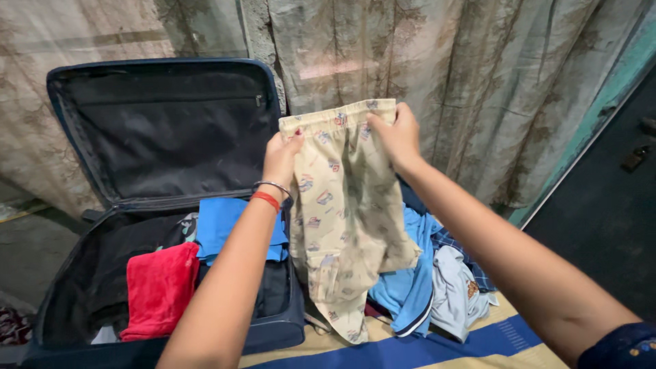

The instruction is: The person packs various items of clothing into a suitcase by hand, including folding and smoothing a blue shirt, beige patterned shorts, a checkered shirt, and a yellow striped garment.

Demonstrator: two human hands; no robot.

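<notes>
Both hands hold cream printed shorts up by the waistband, beside an open suitcase.

Left to right: dark blue suitcase [61, 273], lid propped open against the curtained wall, so the tub is reachable; inside, folded red cloth [158, 290] and folded blue cloth [222, 229] lie side by side. Left hand [281, 158], bangles at wrist, fingers pinched on the left waistband corner. Printed shorts [345, 212] hang free, legs drooping, held high so they fall straight. Right hand [396, 133], fingers closed over the right waistband edge. Behind: loose pile of blue and grey clothes [437, 280] on a striped mat [437, 348], unfolded.
</notes>
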